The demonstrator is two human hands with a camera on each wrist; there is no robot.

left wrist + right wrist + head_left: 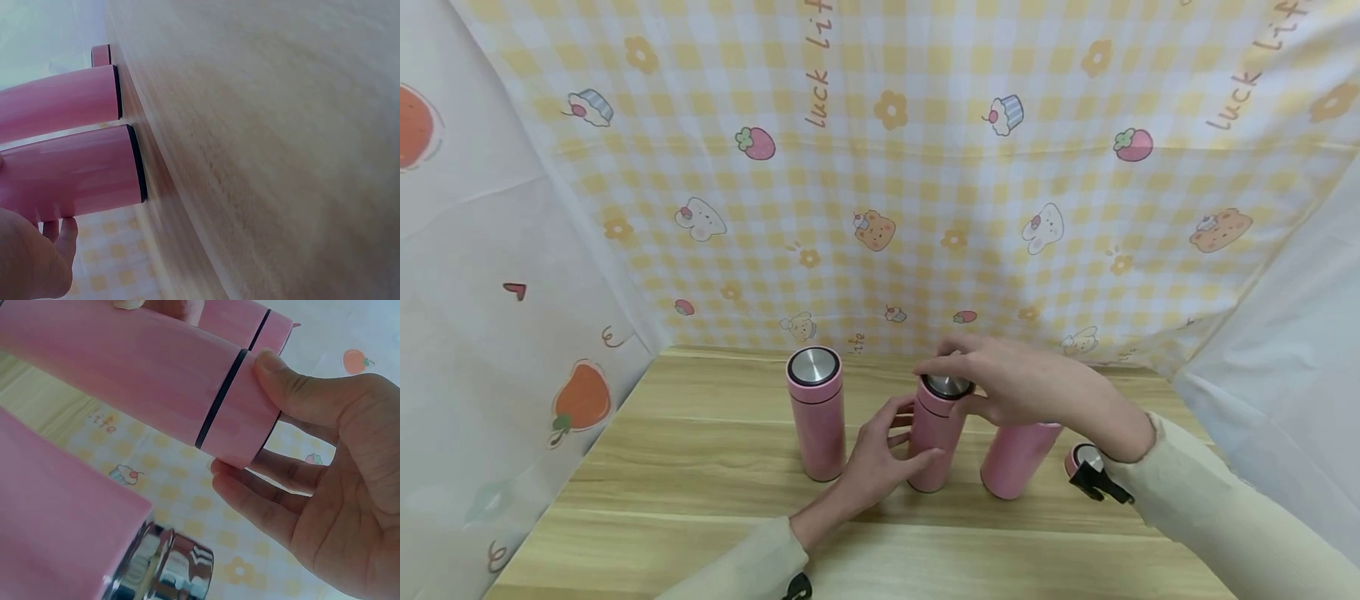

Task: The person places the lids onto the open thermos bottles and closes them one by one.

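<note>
A pink thermos bottle (934, 446) stands upright on the table between both hands. My left hand (876, 462) grips its body, thumb across the front and fingers along the left side. From above, my right hand (1018, 379) holds the same bottle's steel-topped cap (244, 409), thumb on one side and fingers on the other. A black ring separates cap from body. Just to the right, partly behind the right hand, is a second pink bottle (1017, 462) without its outer cap; its shiny metal stopper (187, 559) shows in the right wrist view.
A third pink thermos (820, 433) stands capped at the left. One loose pink cap (1086, 458) with a steel top sits on the table (715, 467) at the right, beside the right sleeve. A checked curtain (887, 175) hangs behind the table.
</note>
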